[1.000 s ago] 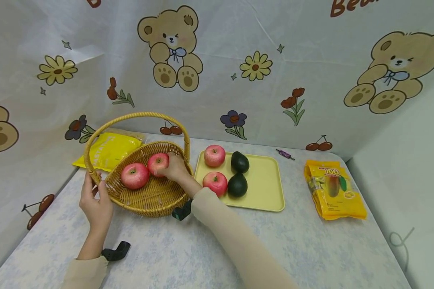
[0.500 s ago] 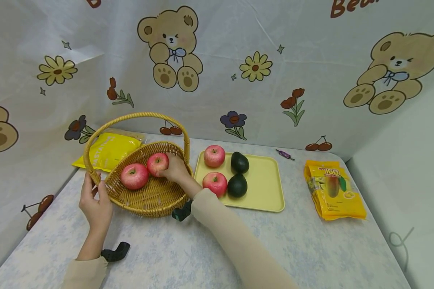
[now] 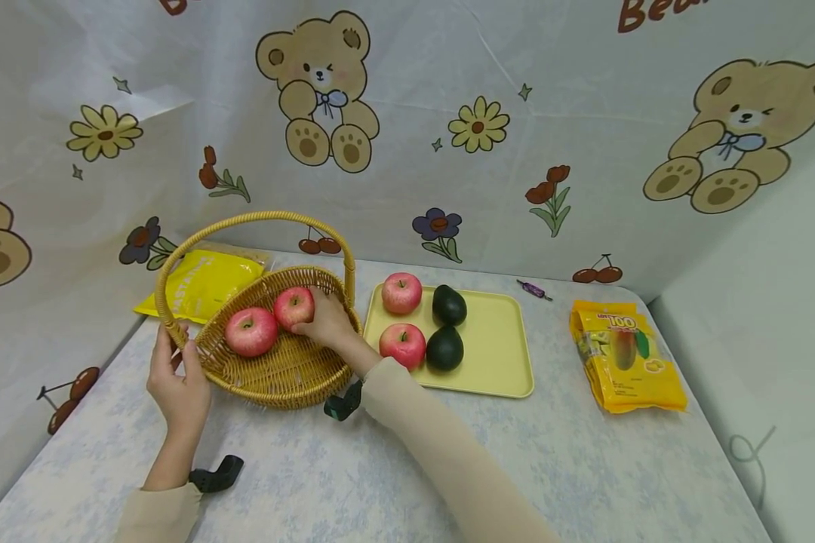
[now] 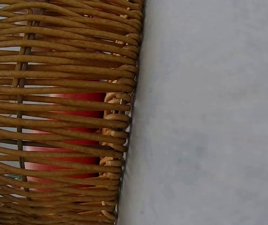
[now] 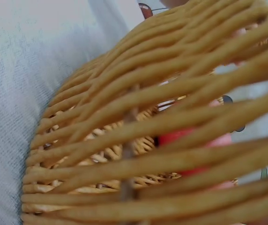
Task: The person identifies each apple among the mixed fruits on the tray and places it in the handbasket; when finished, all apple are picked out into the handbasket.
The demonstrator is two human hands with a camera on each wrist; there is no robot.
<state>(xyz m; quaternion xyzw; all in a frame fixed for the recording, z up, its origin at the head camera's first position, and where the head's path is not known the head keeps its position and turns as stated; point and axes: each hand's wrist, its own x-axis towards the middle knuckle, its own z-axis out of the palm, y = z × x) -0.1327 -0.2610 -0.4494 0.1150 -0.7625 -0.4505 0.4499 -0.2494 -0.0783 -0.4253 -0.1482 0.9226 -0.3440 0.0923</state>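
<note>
A wicker basket (image 3: 278,388) with a tall arched handle stands on the left of the table, with two red apples inside. My left hand (image 3: 182,385) grips the basket's left end at the foot of the handle, thumb in front. Inside the basket, my right hand (image 3: 329,320) holds the right-hand apple (image 3: 294,308), its thumb low on the near side; the far fingers are partly hidden. The other apple (image 3: 251,332) lies close beside it on the left. Both wrist views mostly show woven basket wall (image 4: 59,103), with red apple skin (image 5: 185,140) showing through the gaps.
Right of the basket, a pale yellow tray (image 3: 499,343) bears two apples (image 3: 402,292) and two dark green avocados (image 3: 444,348). A yellow packet (image 3: 213,283) lies behind the basket. Farther right are a purple-wrapped candy (image 3: 533,290) and an orange-yellow candy bag (image 3: 628,358).
</note>
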